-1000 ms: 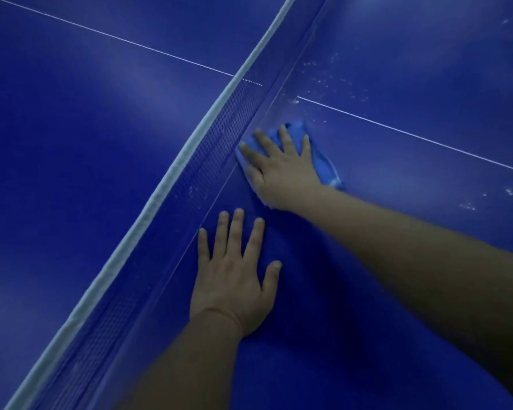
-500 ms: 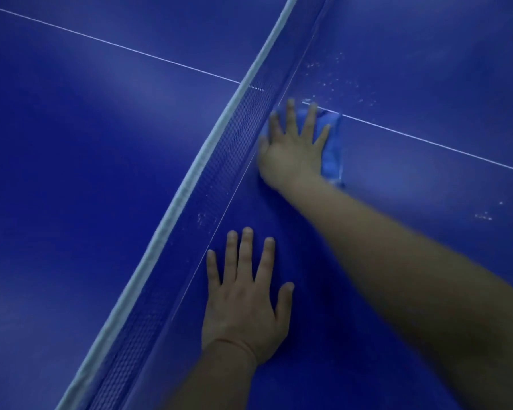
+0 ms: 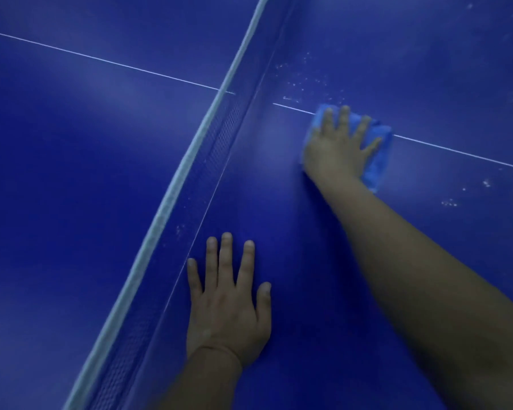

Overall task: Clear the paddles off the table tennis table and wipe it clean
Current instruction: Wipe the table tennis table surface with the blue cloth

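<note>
Table [image 3: 367, 261] dust could be smeared past the white line [image 3: 456, 150] if the cloth [image 3: 379, 149], pressed flat there under the right hand [image 3: 335, 149], bunches; the left hand [image 3: 228, 306] is spread flat, gripping nothing.

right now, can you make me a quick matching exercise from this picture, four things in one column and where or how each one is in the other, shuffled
Things:
1. left hand
2. right hand
3. blue cloth
4. net

States:
A. crosses the picture diagonally, white band on top
B. flat on the bare table, fingers spread
C. lies across the white centre line
D. presses down on the cloth

Pairs: 1-B, 2-D, 3-C, 4-A
</note>
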### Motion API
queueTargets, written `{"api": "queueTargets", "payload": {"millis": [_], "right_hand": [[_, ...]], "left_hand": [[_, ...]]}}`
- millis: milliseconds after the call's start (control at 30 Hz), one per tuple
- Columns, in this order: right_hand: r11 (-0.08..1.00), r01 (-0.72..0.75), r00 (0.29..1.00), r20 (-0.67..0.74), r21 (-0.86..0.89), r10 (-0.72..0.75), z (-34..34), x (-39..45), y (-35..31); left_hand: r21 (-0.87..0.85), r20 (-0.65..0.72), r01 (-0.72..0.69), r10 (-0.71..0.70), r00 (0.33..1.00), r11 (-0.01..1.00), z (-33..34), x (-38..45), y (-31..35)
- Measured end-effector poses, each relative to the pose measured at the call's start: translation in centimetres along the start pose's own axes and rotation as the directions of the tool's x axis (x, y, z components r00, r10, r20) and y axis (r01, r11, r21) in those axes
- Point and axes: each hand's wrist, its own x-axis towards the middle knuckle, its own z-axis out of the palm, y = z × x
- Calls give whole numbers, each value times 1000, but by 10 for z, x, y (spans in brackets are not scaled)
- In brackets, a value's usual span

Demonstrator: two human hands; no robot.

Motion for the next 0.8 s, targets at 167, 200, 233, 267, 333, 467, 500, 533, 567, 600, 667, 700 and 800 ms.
{"api": "queueTargets", "payload": {"millis": [167,200,233,267,333,467,500,533,567,600,667,700,800], "right_hand": [[979,-203,979,-26,32,204,-10,-1,36],[993,-120,992,-37,21,121,-7,-7,20],[1000,24,999,-31,3,-23,0,-17,0],[980,199,980,-10,-24,-199,8,-28,-19],[898,437,898,83,-42,-433,15,-46,-30],[962,216,976,-2,-168,-219,-8,-9,74],[987,67,997,-27,-143,-72,-17,2,112],[992,-90,996,-36,-89,87,-27,10,148],[973,-231,973,-26,-26,230,-37,14,176],[938,-345,938,-11,16,345,-45,16,192],[897,-440,898,16,41,440,-49,11,191],[914,-405,914,5,31,405,-46,4,178],[998,11,1000,-18,-66,-12,-18,-28,110]], "left_hand": [[-15,8,1,-1,1000,1000,2,-1,1],[-17,10,8,-8,1000,1000,3,0,1],[-16,17,17,-17,1000,1000,3,0,1],[-14,23,24,-24,999,1000,5,1,1],[-25,13,33,-32,999,999,6,1,1],[-49,-4,25,-26,1000,999,5,1,-1],[-48,1,20,-20,1000,999,5,1,-1],[-46,5,15,-15,1000,999,5,1,-1],[-46,4,15,-15,1000,999,5,1,0],[-45,3,17,-17,1000,999,5,1,0],[-43,11,15,-15,1000,999,5,0,1],[-47,5,15,-14,1000,999,5,0,0],[-65,-11,23,-24,1000,998,6,1,0]]}}
